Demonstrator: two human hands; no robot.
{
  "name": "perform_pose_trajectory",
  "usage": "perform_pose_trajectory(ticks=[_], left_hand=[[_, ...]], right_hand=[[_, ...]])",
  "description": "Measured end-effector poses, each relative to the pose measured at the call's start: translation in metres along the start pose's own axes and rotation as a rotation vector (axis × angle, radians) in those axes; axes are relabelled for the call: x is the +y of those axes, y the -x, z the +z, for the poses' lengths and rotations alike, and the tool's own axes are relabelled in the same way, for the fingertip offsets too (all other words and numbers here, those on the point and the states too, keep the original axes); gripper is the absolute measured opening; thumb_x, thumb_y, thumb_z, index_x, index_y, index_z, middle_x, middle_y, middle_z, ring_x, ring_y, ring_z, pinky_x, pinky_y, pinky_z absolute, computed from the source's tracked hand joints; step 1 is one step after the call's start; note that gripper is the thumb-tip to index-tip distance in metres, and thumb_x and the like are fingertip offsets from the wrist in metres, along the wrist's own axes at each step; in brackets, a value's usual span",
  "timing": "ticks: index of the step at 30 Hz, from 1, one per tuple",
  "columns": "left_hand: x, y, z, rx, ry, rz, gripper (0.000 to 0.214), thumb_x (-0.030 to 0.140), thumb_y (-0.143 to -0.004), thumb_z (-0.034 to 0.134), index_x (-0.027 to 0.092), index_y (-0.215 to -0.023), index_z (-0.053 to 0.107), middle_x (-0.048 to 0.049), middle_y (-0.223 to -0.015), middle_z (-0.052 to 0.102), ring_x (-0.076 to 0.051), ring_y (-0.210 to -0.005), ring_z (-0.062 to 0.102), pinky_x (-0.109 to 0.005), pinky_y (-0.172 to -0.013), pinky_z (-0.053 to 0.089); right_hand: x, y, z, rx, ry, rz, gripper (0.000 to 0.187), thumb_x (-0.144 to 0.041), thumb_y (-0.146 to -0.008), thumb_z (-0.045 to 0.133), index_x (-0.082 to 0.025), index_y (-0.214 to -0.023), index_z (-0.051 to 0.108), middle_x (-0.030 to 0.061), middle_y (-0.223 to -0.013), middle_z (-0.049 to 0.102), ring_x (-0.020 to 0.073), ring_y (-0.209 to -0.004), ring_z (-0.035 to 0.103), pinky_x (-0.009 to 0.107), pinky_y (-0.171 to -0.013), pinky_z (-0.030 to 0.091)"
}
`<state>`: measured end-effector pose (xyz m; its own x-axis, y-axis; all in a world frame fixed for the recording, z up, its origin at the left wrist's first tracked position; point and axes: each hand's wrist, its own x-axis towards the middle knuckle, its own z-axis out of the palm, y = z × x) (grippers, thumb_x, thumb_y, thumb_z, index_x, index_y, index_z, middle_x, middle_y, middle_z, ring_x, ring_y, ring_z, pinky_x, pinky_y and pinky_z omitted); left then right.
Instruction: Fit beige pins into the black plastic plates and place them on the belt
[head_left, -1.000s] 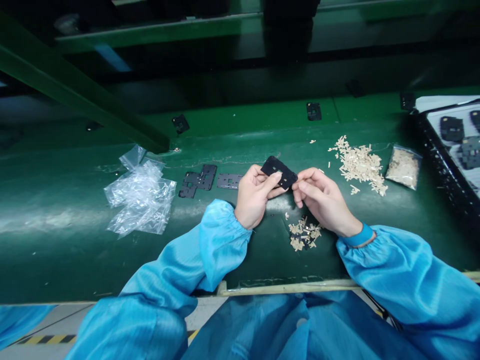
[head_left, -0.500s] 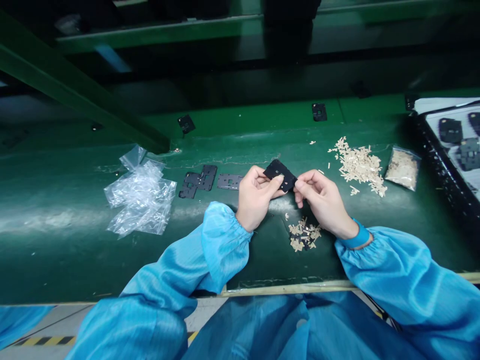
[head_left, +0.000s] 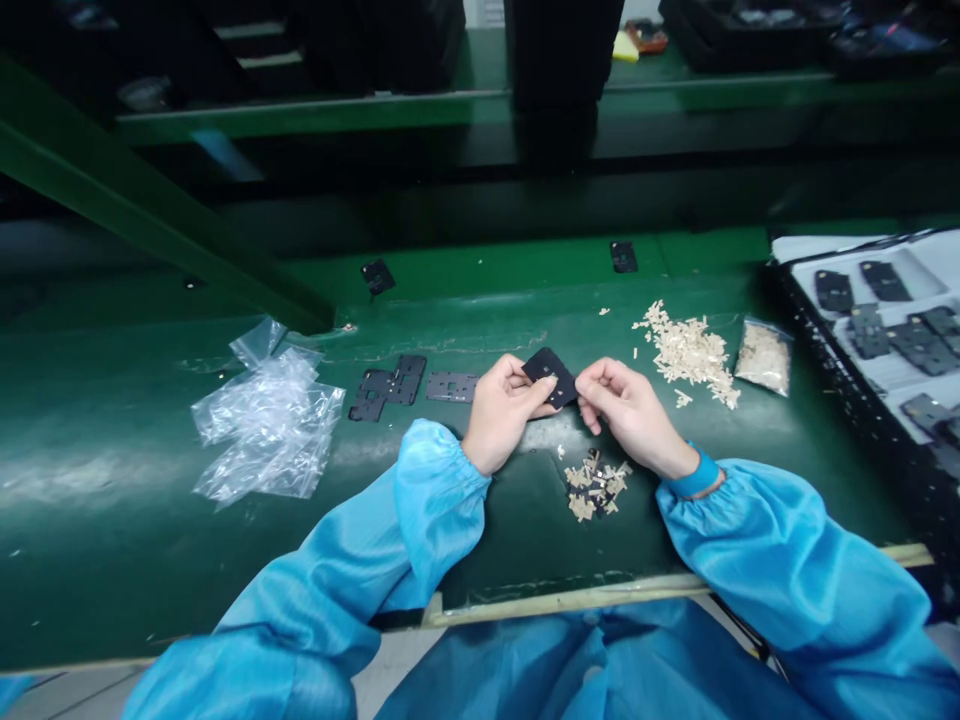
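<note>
1. Green tabletop (head_left: 112,570), far left: clear plastic bags (head_left: 270,430) lie in a loose heap, lower in view than a second ago because the camera has tipped up. The heap itself looks undisturbed.
2. Next come offset black slotted plates (head_left: 409,378), whether touching or overlapping I cannot tell, then a separate dark flat plate (head_left: 450,387) just beside the left hand (head_left: 499,412). All appear untouched.
3. The left hand is closed round the black cut-out plate (head_left: 546,366), thumb on its face, holding it tilted above the tabletop. The plate now looks narrower across than a second ago, so it has been turned or tilted.
4. Below it, apart from both hands, sits a small mixed pile of beige and black bits (head_left: 596,487), seemingly unchanged.
5. The right hand (head_left: 626,405) pinches narrowly at the plate's right corner; any tiny piece between the fingers is hidden. Judging by the unbroken two-handed grip, work on this plate is still under way.
6. Farther right: a beige pile of small strips (head_left: 690,348), a filled zip bag (head_left: 765,357), and a white-lined black tray (head_left: 829,370), showing more of its dark parts (head_left: 868,332) than before.
</note>
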<state>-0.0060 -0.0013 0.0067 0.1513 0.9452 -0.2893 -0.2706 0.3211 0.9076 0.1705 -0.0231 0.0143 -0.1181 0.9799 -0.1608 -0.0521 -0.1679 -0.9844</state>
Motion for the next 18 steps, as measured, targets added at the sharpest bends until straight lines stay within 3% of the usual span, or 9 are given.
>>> perform_pose_trajectory(ticks=[5,7,10,11,13,15,16,18], left_hand=[[-0.003,-0.007,-0.003,-0.007,0.022,0.031,0.042,0.041,-0.076,0.085,0.015,-0.098,0.060,-0.0029,-0.090,0.073,-0.012,-0.080,0.073,-0.023,-0.074,0.064],[-0.005,-0.009,-0.003,-0.014,0.055,0.071,0.045,0.045,-0.083,0.080,0.015,-0.110,0.061,-0.0071,-0.101,0.074,-0.014,-0.087,0.075,-0.026,-0.080,0.064],[-0.007,-0.010,-0.003,-0.030,0.058,0.096,0.044,0.046,-0.089,0.072,0.014,-0.116,0.060,-0.0108,-0.108,0.073,-0.016,-0.093,0.075,-0.028,-0.082,0.064],[-0.007,-0.010,-0.003,-0.031,0.051,0.099,0.042,0.046,-0.090,0.071,0.014,-0.115,0.060,-0.0106,-0.107,0.073,-0.016,-0.092,0.075,-0.028,-0.082,0.064],[-0.007,-0.009,-0.002,-0.035,0.035,0.101,0.038,0.044,-0.092,0.070,0.014,-0.113,0.061,-0.0097,-0.103,0.073,-0.016,-0.090,0.075,-0.028,-0.081,0.064],[-0.007,-0.008,0.000,-0.045,0.021,0.104,0.035,0.042,-0.092,0.069,0.014,-0.110,0.062,-0.0092,-0.100,0.073,-0.015,-0.088,0.075,-0.029,-0.080,0.064],[-0.007,-0.008,0.000,-0.050,0.019,0.107,0.034,0.042,-0.091,0.070,0.013,-0.109,0.062,-0.0090,-0.099,0.073,-0.016,-0.087,0.075,-0.029,-0.079,0.065],[-0.007,-0.008,0.000,-0.056,0.026,0.114,0.035,0.042,-0.090,0.072,0.013,-0.108,0.062,-0.0092,-0.098,0.073,-0.016,-0.087,0.075,-0.030,-0.079,0.065]], right_hand=[[-0.003,-0.030,-0.011,-0.076,-0.043,0.115,0.034,-0.046,-0.082,0.082,-0.019,-0.084,0.061,-0.0053,-0.058,0.057,0.0085,-0.044,0.048,0.021,-0.041,0.037],[-0.009,-0.056,-0.018,0.063,-0.077,0.094,0.035,-0.045,-0.081,0.081,-0.019,-0.079,0.058,-0.0039,-0.060,0.058,0.0080,-0.043,0.047,0.021,-0.040,0.038],[-0.017,-0.097,-0.034,0.201,-0.001,0.019,0.028,-0.040,-0.088,0.075,-0.018,-0.084,0.059,0.0070,-0.080,0.070,0.0121,-0.057,0.058,0.026,-0.053,0.051],[-0.019,-0.108,-0.042,0.277,0.193,-0.005,0.027,-0.041,-0.090,0.072,-0.018,-0.084,0.059,0.0091,-0.082,0.071,0.0136,-0.058,0.060,0.028,-0.056,0.053],[-0.024,-0.126,-0.058,0.389,0.331,-0.039,0.022,-0.035,-0.089,0.072,-0.017,-0.086,0.060,0.0107,-0.085,0.071,0.0174,-0.065,0.062,0.032,-0.064,0.054],[-0.028,-0.139,-0.075,0.479,0.500,-0.112,0.014,-0.024,-0.086,0.073,-0.015,-0.092,0.064,0.0147,-0.099,0.070,0.0238,-0.090,0.065,0.037,-0.084,0.053],[-0.030,-0.145,-0.081,0.531,0.777,-0.167,0.014,-0.023,-0.088,0.070,-0.013,-0.098,0.066,0.0180,-0.106,0.069,0.0275,-0.101,0.064,0.040,-0.092,0.050],[-0.035,-0.156,-0.091,0.550,1.232,-0.118,0.027,-0.028,-0.090,0.068,-0.007,-0.107,0.068,0.0261,-0.118,0.066,0.0354,-0.114,0.059,0.046,-0.098,0.046]])
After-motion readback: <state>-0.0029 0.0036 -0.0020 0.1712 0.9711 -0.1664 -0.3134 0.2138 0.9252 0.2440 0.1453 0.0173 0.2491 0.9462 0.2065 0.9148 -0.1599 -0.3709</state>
